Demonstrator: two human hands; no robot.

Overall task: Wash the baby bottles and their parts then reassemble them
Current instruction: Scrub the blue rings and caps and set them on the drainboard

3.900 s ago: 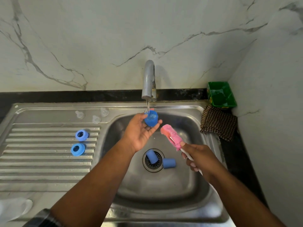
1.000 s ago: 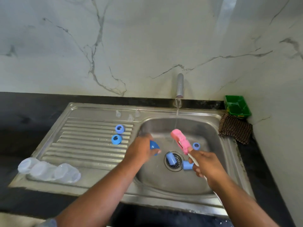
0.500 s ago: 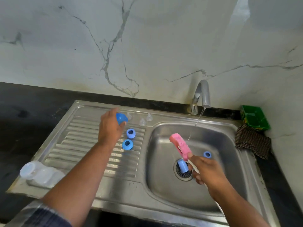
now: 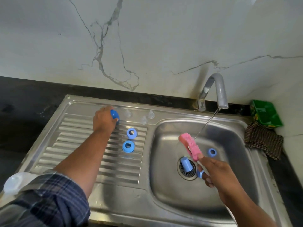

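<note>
Blue plastic dome-shaped bottle cap (image 4: 114, 114) pinched in the fingertips of the left hand (image 4: 104, 120), low over the far strip of the ribbed stainless-steel draining board (image 4: 78, 145), touching or nearly so. Just to its right, three clear silicone teats (image 4: 144, 119) standing upright in a loose row; nearer the body, two blue plastic screw rings (image 4: 129, 140) lying flat on the ribs. Open steel to the left of the cap and toward the back rim, so room to set it down without knocking the teats. Clear plastic bottles (image 4: 14, 182) partly seen at the near left corner, behind a checked sleeve (image 4: 45, 199).

Over the steel sink basin (image 4: 237, 145), right hand (image 4: 218, 172) closed round the handle of a pink sponge bottle brush (image 4: 191, 146), head tilted up and left. Below it, a second blue cylindrical cap (image 4: 186, 164) lying on the drain strainer, long axis running toward the body; a third blue ring (image 4: 212, 152) just right of the brush; another blue piece half hidden under the fingers. Thin stream falling from the grey curved tap (image 4: 219, 89). Right hand plainly nearer the unwashed pieces; likely next pick, the cap on the drain. Green plastic tray (image 4: 265, 113) and checked brown cloth (image 4: 264, 141) at the far right.
</note>
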